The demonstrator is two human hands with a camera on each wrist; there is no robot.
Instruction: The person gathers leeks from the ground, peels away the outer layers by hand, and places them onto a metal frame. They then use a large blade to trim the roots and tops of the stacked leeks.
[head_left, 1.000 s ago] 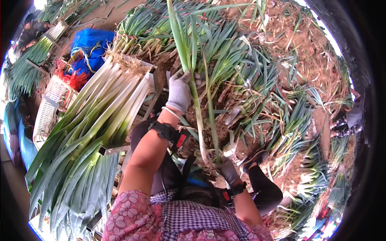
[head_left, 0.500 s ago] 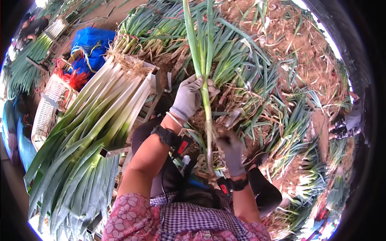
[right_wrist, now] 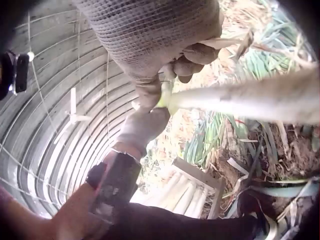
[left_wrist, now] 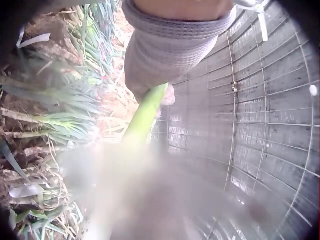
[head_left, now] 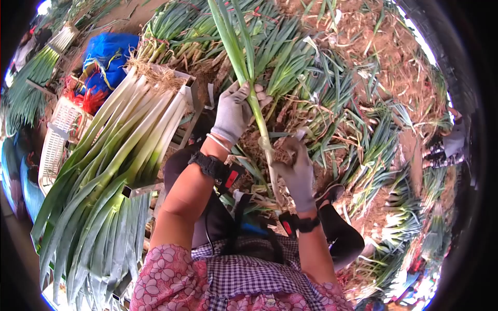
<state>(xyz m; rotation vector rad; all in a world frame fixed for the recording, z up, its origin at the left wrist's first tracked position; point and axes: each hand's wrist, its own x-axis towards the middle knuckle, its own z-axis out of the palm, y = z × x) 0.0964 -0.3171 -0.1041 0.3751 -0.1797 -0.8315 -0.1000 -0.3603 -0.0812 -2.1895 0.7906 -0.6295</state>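
Observation:
My left hand (head_left: 231, 114), in a pale knit glove, grips a long green onion (head_left: 259, 115) partway up its stalk. The green leaves point up and away, and the white root end slants down toward my lap. Beside the lower stalk is my gloved right hand (head_left: 299, 176), thumb toward the white part. In the right wrist view its fingers (right_wrist: 192, 57) are curled, and a thin dry strip of onion skin (right_wrist: 222, 43) sticks out from them. The left wrist view shows the green stalk (left_wrist: 149, 112) leaving the left glove, with a blur below.
A stack of trimmed green onions (head_left: 122, 135) lies on a metal-framed rack at my left. Beyond it are a white plastic basket (head_left: 61, 136) and a blue bag (head_left: 106, 59). Piles of unpeeled green onions (head_left: 290, 72) and peelings cover the ground ahead and to the right.
My right hand pulled a long strip down along the stalk, then came back up beside the white part. The left hand kept its grip while the onion swung upright, then tilted back leftward.

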